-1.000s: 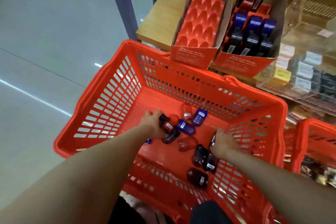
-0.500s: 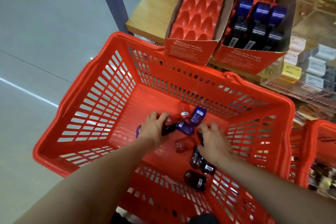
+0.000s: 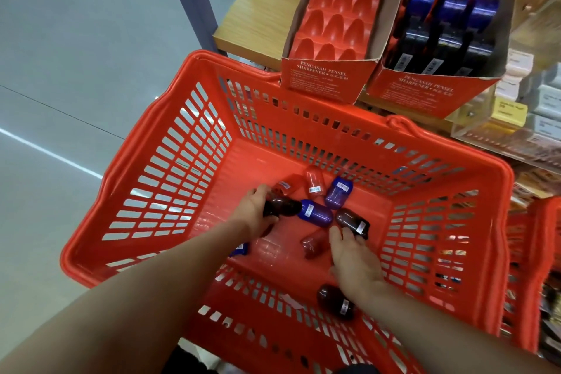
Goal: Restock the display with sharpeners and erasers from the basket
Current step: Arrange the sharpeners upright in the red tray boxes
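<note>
Head view: both hands reach into the red basket. Left hand has its fingers curled round a dark sharpener. Right hand lies with fingers relaxed, tips touching another dark sharpener. Beyond the basket, on the shelf, sits an empty red display tray.

Hands among sharpeners in basket

At the top of the frame a wooden shelf carries two red cardboard display boxes side by side; right of them sits a clear acrylic organizer. Grey floor fills the left.
</note>
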